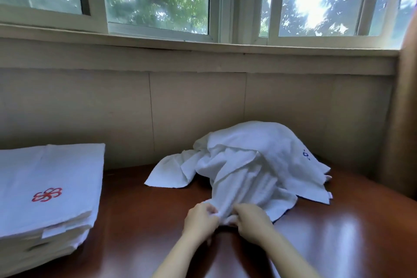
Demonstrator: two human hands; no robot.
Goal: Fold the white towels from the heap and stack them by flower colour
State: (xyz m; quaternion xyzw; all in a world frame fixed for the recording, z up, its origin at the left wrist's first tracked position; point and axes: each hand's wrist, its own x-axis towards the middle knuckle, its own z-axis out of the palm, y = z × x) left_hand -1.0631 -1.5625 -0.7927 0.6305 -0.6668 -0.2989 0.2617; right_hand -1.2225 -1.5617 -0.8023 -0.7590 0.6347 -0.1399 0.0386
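We are at a glossy reddish-brown wooden table (144, 228) set against a beige panelled wall (196, 101), with a white-framed sliding window (216, 2) above it showing green trees. To our far right a tan curtain (406, 119) hangs down past the table edge.

On the right half of the table, against the wall, lies the rumpled heap of white terry towels (259, 153); a small blue embroidered flower (306, 154) shows on its right slope. On the left edge of the table, well apart from the heap, sits a neat stack of folded white towels (47, 196), its top one bearing a red embroidered flower (47, 194).

From the heap's near side one crumpled white towel (246, 187) trails toward us. Both our hands are clamped on its near edge, close together: our left hand (199, 221) pinches the cloth with curled fingers, and our right hand (253, 223) grips it just beside, with the bunched edge between them.
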